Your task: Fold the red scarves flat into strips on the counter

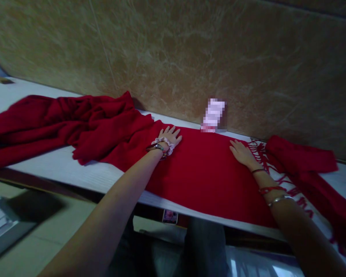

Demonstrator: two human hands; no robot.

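Note:
A red fringed scarf (210, 173) lies across the white tabletop, flat in the middle and bunched in loose folds on the left. Palm down on its upper middle rests my left hand (170, 136), fingers spread. My right hand (243, 154) lies flat on the scarf's right part, beside the tasselled end, with its fingers stretched out. Neither hand grips the cloth. To the right of the tassels is another folded piece of red cloth (302, 157), running down along the table.
A brown marbled tile wall (167, 57) rises behind the narrow white table (95, 177). Against it leans a pixelated pinkish-white item (214, 115). Under the front edge sits a small dark-pink picture-like object (170, 216). Papers in a grey tray (5, 231) stand at lower left.

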